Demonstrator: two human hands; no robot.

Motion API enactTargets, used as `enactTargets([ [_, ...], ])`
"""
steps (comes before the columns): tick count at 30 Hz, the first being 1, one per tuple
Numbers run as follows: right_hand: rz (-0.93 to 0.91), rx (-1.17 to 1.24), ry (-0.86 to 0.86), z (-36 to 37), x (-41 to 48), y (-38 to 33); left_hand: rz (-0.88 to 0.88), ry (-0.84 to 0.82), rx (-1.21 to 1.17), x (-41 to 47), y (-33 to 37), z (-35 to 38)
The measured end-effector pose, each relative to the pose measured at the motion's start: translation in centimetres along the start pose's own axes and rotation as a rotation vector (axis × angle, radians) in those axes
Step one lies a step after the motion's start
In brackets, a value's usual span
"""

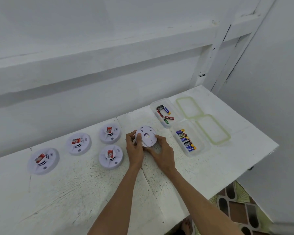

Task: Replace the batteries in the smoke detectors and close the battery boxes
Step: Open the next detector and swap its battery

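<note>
between your two hands, near the middle of the bench [75, 192], the held detector [147, 135] is tilted with its back face toward you. your left hand [134, 146] and right hand [161, 153] grip its rim from opposite sides, fingers [129, 136] curled and clamped on it, left thumb lying across the back. whether its battery box is open or closed cannot be made out, nor whether its lower edge touches the bench.

left of the hands lie the far-left detector [43, 161], the second detector [78, 144], the rear detector [109, 134] and the near detector [111, 156], face up, their red labels too blurred to read.

right of the hands, the far box [170, 106] holds loose batteries [162, 110]; the near box [202, 146] holds a packed row of cells [185, 140]. two green-rimmed lids [189, 107] [214, 129] lie just beside them.

the bench is white, scuffed and cracked; a white wall [92, 48] stands behind it; patterned floor [236, 209] is cut off at lower right.
</note>
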State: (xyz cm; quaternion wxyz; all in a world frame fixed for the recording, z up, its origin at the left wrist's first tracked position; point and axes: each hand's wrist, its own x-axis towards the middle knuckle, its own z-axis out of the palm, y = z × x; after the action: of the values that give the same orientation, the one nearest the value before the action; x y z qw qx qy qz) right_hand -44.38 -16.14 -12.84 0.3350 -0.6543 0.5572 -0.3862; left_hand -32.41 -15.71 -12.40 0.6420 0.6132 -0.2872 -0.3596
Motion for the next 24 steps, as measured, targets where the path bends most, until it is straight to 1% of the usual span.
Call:
enactTargets([
  [4, -0.063, -0.037, 0.01, 0.2, 0.0, 0.3, -0.044, 0.008, -0.042, -0.2, -0.2, 0.1],
  [7, -0.097, -0.096, 0.036, 0.1, -0.1, 0.4, -0.099, -0.021, -0.098, -0.2, -0.2, -0.1],
  [10, -0.113, -0.058, 0.06, 0.0, -0.1, 0.5, -0.137, -0.022, -0.149, -0.5, 0.3, 0.0],
  [13, -0.12, 0.002, 0.067, -0.2, -0.1, 0.6, -0.11, -0.037, -0.176, -0.7, 0.2, 0.0],
  [16, -0.115, 0.006, 0.072, -0.1, 0.0, 0.7, -0.103, -0.031, -0.165, -0.7, 0.1, 0.1],
  [19, -0.094, 0.039, 0.085, -0.2, 0.0, 0.6, -0.076, -0.039, -0.129, -0.7, -0.4, 0.1],
  [24, 0.009, 0.082, 0.113, -0.5, -0.1, -0.3, 0.015, -0.072, 0.008, -0.7, -0.7, 0.2],
])
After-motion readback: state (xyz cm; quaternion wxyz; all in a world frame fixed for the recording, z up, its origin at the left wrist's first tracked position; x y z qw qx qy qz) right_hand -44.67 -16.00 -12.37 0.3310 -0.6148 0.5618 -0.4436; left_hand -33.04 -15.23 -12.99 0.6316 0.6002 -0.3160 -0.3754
